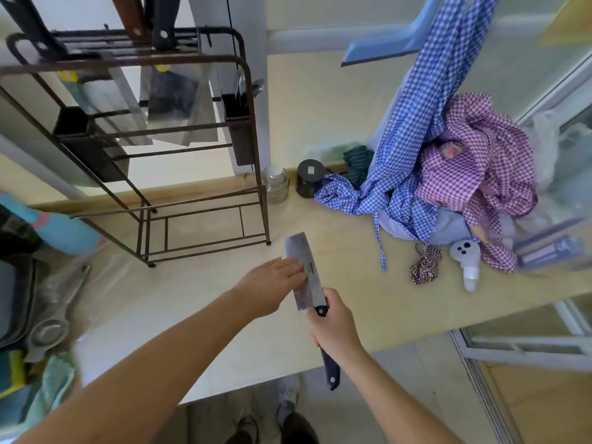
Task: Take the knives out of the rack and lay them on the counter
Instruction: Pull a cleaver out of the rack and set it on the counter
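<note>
Up in rack (179, 64), three knives (166, 100) hang.

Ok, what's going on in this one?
A person holds a broad steel cleaver with a dark handle over the pale yellow counter: the right hand grips the handle, the left hand touches the flat of the blade. Three more knives still stand in the brown wire rack.
</note>
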